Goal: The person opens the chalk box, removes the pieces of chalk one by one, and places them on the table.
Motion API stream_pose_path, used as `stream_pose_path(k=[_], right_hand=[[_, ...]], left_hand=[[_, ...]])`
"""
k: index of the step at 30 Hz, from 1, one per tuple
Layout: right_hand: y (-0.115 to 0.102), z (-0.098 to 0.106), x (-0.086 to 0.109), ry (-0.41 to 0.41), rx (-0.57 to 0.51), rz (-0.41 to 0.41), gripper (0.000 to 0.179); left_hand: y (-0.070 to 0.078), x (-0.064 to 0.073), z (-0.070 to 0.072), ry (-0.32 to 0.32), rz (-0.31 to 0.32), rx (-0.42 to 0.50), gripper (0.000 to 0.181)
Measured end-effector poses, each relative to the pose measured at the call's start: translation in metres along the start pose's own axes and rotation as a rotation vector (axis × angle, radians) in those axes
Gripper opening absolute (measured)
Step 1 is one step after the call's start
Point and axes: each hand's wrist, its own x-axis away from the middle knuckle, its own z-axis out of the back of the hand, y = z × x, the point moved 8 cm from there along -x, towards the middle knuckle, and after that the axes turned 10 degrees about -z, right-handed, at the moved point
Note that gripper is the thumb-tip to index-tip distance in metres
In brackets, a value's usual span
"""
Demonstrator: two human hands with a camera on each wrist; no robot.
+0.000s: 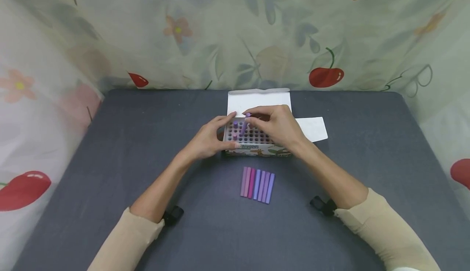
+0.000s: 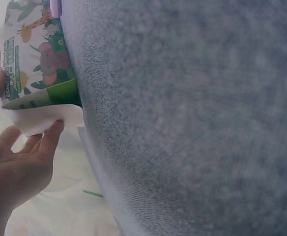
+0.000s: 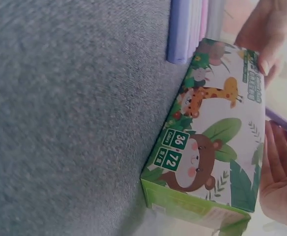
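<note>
A printed cardboard box [image 1: 258,150] with cartoon animals stands open on the table, a tray of round holes [image 1: 261,133] inside it. My left hand [image 1: 207,141] grips the box's left end, thumb on the front wall and fingers at the back corner. Above the tray, my right hand [image 1: 282,126] pinches a purple chalk stick [image 1: 244,129] near its top; it is tilted, its lower end at the holes on the left side. A purple chalk [image 1: 235,124] and a pink chalk [image 1: 235,136] stand in holes nearby. My right fingers hide part of the tray.
Several pink, magenta and purple chalks [image 1: 258,185] lie side by side in front of the box. The white lid [image 1: 257,98] is raised behind it, and a white side flap [image 1: 312,129] sticks out right. A patterned curtain [image 1: 227,38] hangs behind the grey table [image 1: 147,148].
</note>
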Motion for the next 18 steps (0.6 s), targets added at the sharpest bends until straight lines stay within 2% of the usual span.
stream_pose_path(k=[9, 18], right_hand=[[0.007, 0.014, 0.009, 0.04, -0.104, -0.061, 0.023], [0.017, 0.023, 0.021, 0.012, -0.25, -0.154, 0.026]], left_hand=[[0.0, -0.001, -0.002, 0.008, 0.005, 0.016, 0.089], [-0.002, -0.001, -0.002, 0.012, 0.019, 0.006, 0.09]])
